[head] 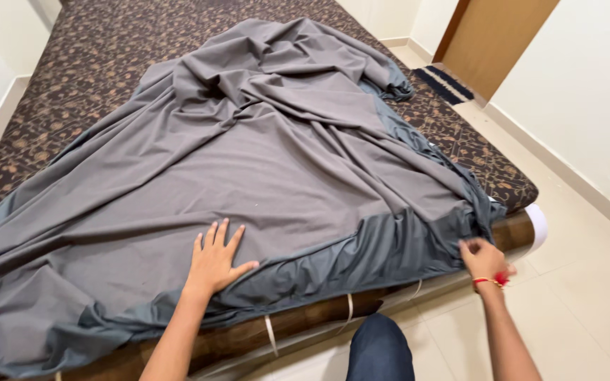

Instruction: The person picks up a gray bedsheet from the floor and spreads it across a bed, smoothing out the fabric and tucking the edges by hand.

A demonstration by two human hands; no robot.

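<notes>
- Room: pale tiled floor (587, 310), white walls, a wooden door (499, 35) beyond the far right corner of the mattress (72, 63). The mattress was brown with a floral pattern, resting on a dark wooden bed frame (298, 321).
- I saw a grey sheet (262, 162) heaped and wrinkled over the near half of the mattress, its elastic hem hanging over the near edge of the mattress. The far part of the mattress lay bare.
- My left hand (214, 259) lay flat on the sheet near the near edge of the mattress, fingers spread apart, pinning the cloth, gripping nothing.
- My right hand (483, 259) was at the near right corner of the mattress, fingers curled together on the bunched sheet hem; I judged it pinched the cloth, though the grip itself was partly hidden.
- A red thread band (495, 281) sat on the right wrist. A knee in dark trousers (381, 349) showed below the mattress edge.
- Risk, my judgement: the hem could snap back off the mattress corner if the right-hand pinch slipped, since the elastic looked stretched there.
- Risk: the loose heap toward the far side could drag sideways, because only one flat palm anchored it.
</notes>
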